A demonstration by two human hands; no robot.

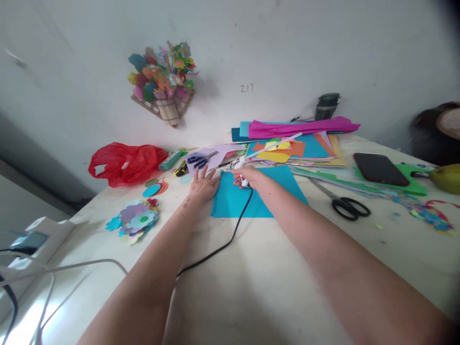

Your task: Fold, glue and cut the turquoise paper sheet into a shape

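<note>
My right hand (250,176) is wrapped round a white hot glue gun (244,180), with a long glue stick (276,146) jutting from its back end. Its nozzle points left, over the top left corner of a blue sheet of paper (258,203). A black cord runs from the handle toward me. My left hand (205,184) lies flat with fingers spread, at the left edge of the blue sheet. Just beyond its fingertips are dark-handled scissors (198,159) on lilac paper. Whether the nozzle touches the sheet I cannot tell.
Paper flowers (134,219) and a red plastic bag (125,165) lie at left. Black-handled scissors (349,207), paper strips (334,182) and a phone (381,168) are at right. Coloured paper (305,127) is stacked by the wall. A power strip (39,239) with cables sits front left.
</note>
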